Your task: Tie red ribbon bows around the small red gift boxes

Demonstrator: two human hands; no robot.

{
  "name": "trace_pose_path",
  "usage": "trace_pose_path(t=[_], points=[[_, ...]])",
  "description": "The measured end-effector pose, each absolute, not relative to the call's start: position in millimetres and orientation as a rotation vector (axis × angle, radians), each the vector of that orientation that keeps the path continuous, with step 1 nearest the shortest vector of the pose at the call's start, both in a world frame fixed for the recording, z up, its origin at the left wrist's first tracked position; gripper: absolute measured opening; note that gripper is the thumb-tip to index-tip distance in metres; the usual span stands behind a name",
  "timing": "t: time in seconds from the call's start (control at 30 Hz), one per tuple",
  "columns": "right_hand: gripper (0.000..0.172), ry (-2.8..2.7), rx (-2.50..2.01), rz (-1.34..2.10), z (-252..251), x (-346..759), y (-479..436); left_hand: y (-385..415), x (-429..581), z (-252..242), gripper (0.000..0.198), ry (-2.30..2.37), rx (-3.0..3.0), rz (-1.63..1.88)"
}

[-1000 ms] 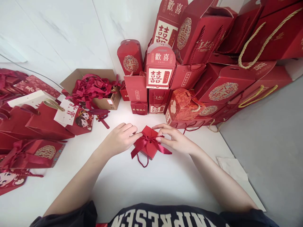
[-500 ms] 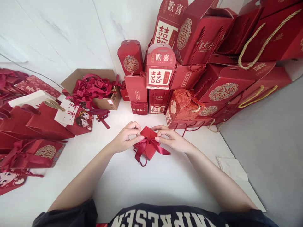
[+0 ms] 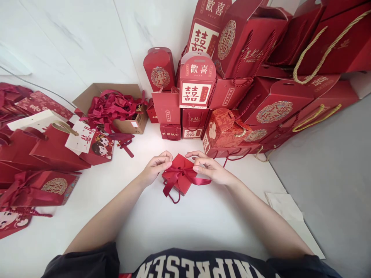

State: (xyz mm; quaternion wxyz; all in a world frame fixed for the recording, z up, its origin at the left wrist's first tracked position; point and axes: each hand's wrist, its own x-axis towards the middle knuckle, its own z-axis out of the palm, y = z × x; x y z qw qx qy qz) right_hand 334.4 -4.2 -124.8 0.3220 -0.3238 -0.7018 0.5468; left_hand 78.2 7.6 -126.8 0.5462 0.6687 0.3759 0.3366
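Observation:
A small red gift box (image 3: 183,187) sits on the white table in front of me, with a thin cord handle (image 3: 174,198) hanging at its near side. Across its top a dark red satin ribbon (image 3: 173,179) is tied in a bow, its tails spread to the left and right. My left hand (image 3: 158,166) pinches the bow's left loop between thumb and fingers. On the other side, my right hand (image 3: 211,168) has thumb and forefinger closed on the right loop. Parts of both loops are hidden behind the fingers.
Red gift boxes (image 3: 197,83) with cord handles are stacked at the back and right. A cardboard box (image 3: 139,122) full of ribbons stands at the back left. More red boxes (image 3: 58,148) crowd the left side. White paper (image 3: 285,204) lies at right by a grey wall.
Both hands have drawn slightly apart, the left one moving further outward. The bow's loops are pulled outward and the right tail has shifted right.

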Motion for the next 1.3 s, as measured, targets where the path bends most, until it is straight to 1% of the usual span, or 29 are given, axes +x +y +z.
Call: trace_pose_path(t=[0.07,0.1,0.17,0.2,0.33,0.43,0.5,0.67,0.73,0.9,1.0,1.07,1.17,1.23,1.3], points=[[0.034,-1.86,-0.845,1.402,-123,335,-4,9,76,-128,0.042,0.893,1.611,0.814],[0.03,-1.877,-0.862,1.351,-120,335,-5,9,75,-127,0.042,0.894,1.649,0.823],[0.021,-1.914,-0.934,1.162,-111,336,-9,11,72,-123,0.041,0.891,1.757,0.846],[0.019,-1.931,-0.977,1.036,-105,336,-13,11,71,-122,0.039,0.882,1.807,0.851],[0.022,-2.123,-1.055,0.586,-87,331,-26,10,70,-114,0.033,0.886,1.814,0.722],[0.021,-2.314,-1.059,0.422,-87,324,-31,7,72,-109,0.035,0.936,1.778,0.625],[0.02,-2.338,-1.063,0.45,-90,319,-31,4,74,-105,0.036,0.944,1.806,0.613],[0.029,-2.109,-1.11,0.884,-91,317,-26,-1,80,-100,0.047,1.012,1.838,0.653],[0.032,-2.03,-1.196,0.982,-90,319,-25,-2,83,-99,0.05,1.057,1.824,0.644],[0.038,-2.043,-1.38,0.963,-86,323,-23,-1,88,-104,0.051,1.06,1.671,0.602],[0.041,-2.133,-1.41,1.057,-81,330,-23,0,89,-110,0.052,1.054,1.521,0.619],[0.039,-2.246,-1.373,1.187,-77,339,-21,0,89,-113,0.052,1.056,1.479,0.642],[0.031,-2.485,-1.296,1.356,-70,357,-19,0,88,-115,0.051,1.04,1.497,0.646],[0.025,-2.603,-1.319,1.345,-66,369,-19,1,86,-114,0.05,1.036,1.539,0.607],[0.018,-2.573,-1.364,1.244,-65,374,-19,1,84,-112,0.049,1.047,1.591,0.547]])
